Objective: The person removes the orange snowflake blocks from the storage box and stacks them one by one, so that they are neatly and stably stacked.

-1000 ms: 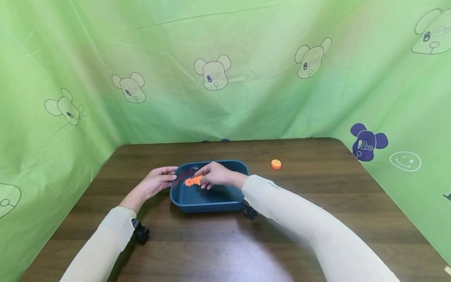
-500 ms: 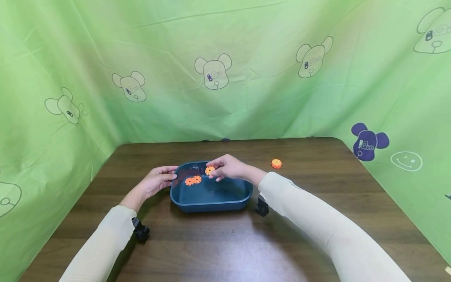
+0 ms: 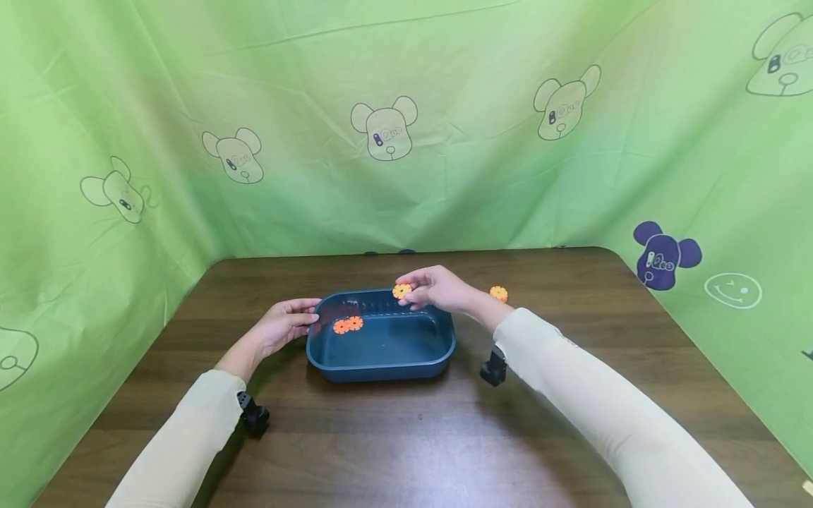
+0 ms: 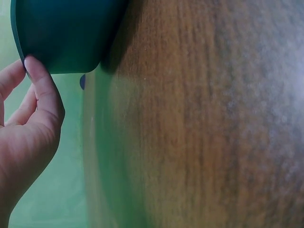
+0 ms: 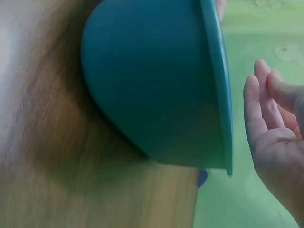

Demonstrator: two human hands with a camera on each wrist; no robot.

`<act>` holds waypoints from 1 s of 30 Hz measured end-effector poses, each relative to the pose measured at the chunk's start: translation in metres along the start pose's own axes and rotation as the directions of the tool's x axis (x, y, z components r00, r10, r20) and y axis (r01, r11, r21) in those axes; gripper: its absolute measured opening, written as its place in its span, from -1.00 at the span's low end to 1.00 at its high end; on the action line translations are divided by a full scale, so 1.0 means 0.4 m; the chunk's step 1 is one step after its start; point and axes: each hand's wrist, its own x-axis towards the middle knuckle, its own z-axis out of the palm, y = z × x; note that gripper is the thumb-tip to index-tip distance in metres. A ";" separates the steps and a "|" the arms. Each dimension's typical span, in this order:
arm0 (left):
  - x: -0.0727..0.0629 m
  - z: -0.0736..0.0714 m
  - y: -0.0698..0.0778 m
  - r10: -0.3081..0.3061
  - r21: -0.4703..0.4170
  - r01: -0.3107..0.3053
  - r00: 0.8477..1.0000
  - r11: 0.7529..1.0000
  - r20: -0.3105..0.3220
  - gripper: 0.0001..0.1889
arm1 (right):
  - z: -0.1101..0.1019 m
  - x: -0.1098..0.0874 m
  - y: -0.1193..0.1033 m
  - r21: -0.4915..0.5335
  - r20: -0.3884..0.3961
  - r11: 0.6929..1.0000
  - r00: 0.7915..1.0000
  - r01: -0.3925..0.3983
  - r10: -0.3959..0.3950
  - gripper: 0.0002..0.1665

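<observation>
A dark blue basin (image 3: 381, 374) stands upright on the table. My left hand (image 3: 279, 328) pinches its left rim between thumb and fingers, which the left wrist view shows closely on the hand (image 4: 40, 109). Over the far right part of the rim, my right hand (image 3: 444, 289) holds an orange snowflake disc (image 3: 401, 291), round with a notched edge, between thumb and fingertips. In the right wrist view, the right hand (image 5: 278, 114) is beside the basin's wall (image 5: 152, 85), and the disc is hidden there. Two orange snowflake discs (image 3: 348, 324) lie side by side inside the basin.
Behind the right wrist, an orange stack of similar pieces (image 3: 498, 293) sits on the brown wooden table (image 3: 406, 444). A green printed cloth (image 3: 444, 190) hangs around the back and sides. Each wrist wears a small black camera (image 3: 494, 367).
My right hand has lifted a snowflake disc out of the basin and moved right and away, up over the far rim. The left hand stays on the rim.
</observation>
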 end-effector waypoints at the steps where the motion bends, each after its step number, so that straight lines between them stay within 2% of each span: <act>1: 0.000 0.000 0.000 -0.001 0.000 0.001 1.000 1.000 0.000 -0.47 | -0.007 -0.002 0.002 -0.001 -0.004 1.000 1.000 0.009 -0.009 -0.51; 9: -0.003 -0.001 0.001 -0.010 0.002 0.010 1.000 1.000 0.001 -0.47 | -0.063 -0.029 0.024 -0.008 -0.067 0.996 0.994 0.088 -0.089 -0.53; 20: -0.003 -0.003 -0.002 -0.004 0.003 0.004 1.000 1.000 0.002 -0.46 | -0.140 -0.074 0.064 -0.059 -0.190 0.990 0.972 0.126 -0.135 -0.57; 25: 0.001 -0.003 -0.004 0.014 -0.005 -0.014 1.000 1.000 0.015 -0.48 | -0.172 -0.088 0.091 -0.129 -0.248 0.984 0.956 0.127 -0.156 -0.59; 30: 0.004 -0.002 -0.004 0.015 -0.008 -0.015 1.000 1.000 0.012 -0.48 | -0.204 -0.112 0.113 -0.182 -0.300 0.980 0.945 0.079 -0.132 -0.57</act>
